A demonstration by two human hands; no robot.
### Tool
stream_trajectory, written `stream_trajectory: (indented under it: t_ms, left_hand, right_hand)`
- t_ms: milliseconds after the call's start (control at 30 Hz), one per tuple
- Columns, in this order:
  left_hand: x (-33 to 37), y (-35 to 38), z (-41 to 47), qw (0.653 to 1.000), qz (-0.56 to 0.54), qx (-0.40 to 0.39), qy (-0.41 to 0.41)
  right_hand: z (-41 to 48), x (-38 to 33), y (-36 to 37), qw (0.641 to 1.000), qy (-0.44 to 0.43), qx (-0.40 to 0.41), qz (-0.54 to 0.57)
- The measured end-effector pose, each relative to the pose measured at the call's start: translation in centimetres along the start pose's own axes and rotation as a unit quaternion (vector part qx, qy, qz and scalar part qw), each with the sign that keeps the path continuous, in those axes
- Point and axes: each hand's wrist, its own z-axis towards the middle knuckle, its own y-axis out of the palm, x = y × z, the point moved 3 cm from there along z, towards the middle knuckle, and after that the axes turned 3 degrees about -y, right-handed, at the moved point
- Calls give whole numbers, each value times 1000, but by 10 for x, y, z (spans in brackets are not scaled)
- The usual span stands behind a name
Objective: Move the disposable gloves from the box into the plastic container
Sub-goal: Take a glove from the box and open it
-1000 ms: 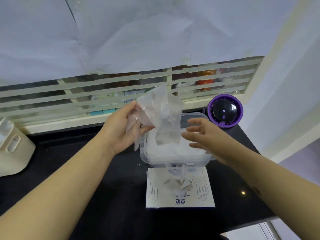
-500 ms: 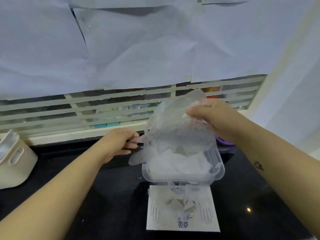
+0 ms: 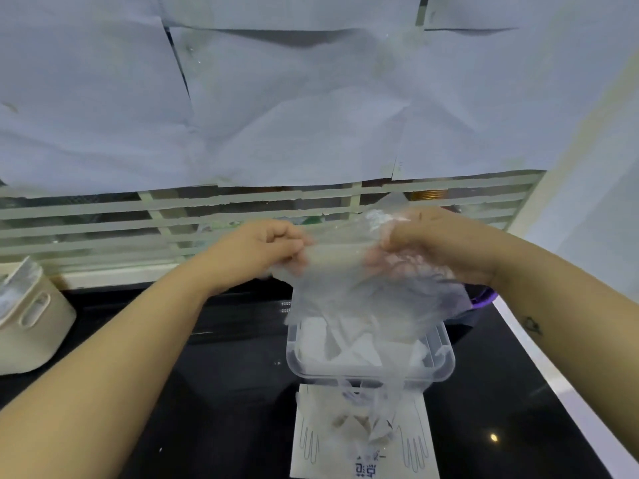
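A clear disposable glove (image 3: 359, 295) hangs stretched between my two hands above the plastic container (image 3: 441, 368). My left hand (image 3: 262, 247) pinches its left edge with curled fingers. My right hand (image 3: 432, 243) grips the right edge, partly wrapped in the film. The clear container sits on the black counter and holds crumpled gloves (image 3: 349, 347). Just in front of it lies the white glove box (image 3: 311, 440), flat, with glove outlines printed on top and a glove sticking out of its opening (image 3: 366, 423).
A cream-coloured container (image 3: 31, 326) stands at the left on the black counter (image 3: 207, 392). A purple round object (image 3: 482, 295) sits behind the glove at the right. A white slatted window grille (image 3: 138, 216) and paper sheets fill the back wall. The counter's right edge runs diagonally.
My left hand has risen and closed in on the glove's left edge. Both hands now stretch the glove out above the container. The camera view has tilted down a little.
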Motion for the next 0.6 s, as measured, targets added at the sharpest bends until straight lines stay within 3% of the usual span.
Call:
stream_trajectory:
  t_ms: [100,167,233,333,400,500,600]
  left_hand:
    - [-14,-20,3,985,-164,46,-30]
    - [-22,-32,6,958,-266,102,-44]
    - [-29,-40,7,934,-297,193,-48]
    - [-24,-41,-1,914,-178,363,9]
    - [-1,-21,-19,910,-66,393,113]
    - [29,31,-42,896,156,306,281]
    - [24,80,-44,872,312,195,323]
  right_hand:
    - [-1,12,-6,989,47,-1,137]
    - [-1,16,-6,965,71,12,252]
    - [-1,21,-3,931,95,30,350]
    - [-1,28,2,901,107,60,416]
    - [0,32,5,889,109,83,437]
    - [2,34,11,861,122,107,482]
    - [0,31,16,827,122,122,536]
